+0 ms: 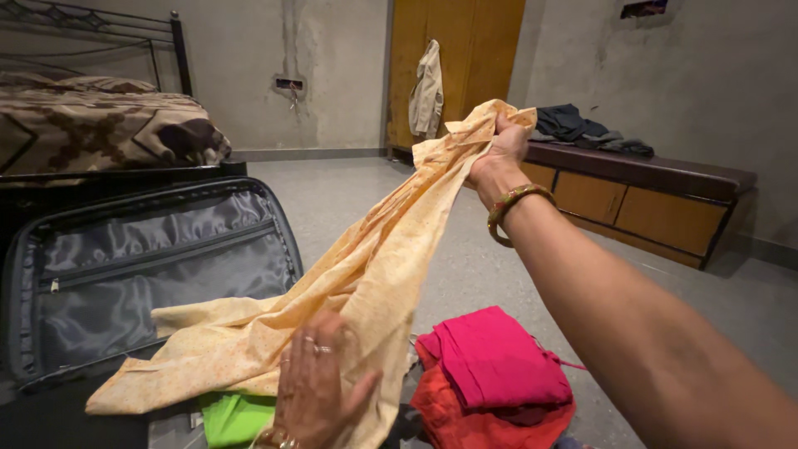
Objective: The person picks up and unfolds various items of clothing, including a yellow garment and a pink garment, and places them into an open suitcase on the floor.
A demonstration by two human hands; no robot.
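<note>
Two hands work one pale yellow cloth (366,274): my right hand (499,150) is clenched on its bunched top edge, raised toward the wooden wardrobe (453,50), while my left hand (316,387) lies flat and loose against the lower part, which drapes over the open suitcase (150,274). I judge the trailing hem could snag the folded pink clothes (495,357) beside it and drag them askew, since the fabric hangs slack and close.

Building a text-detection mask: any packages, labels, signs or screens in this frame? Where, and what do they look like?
None: no package, label, sign or screen shows.
Nearest thing to a fixture: small dark wall socket box, rectangular, on the grey back wall left of the wooden wardrobe.
Another dark rectangular recess, top of the right wall, contents unclear.
</note>
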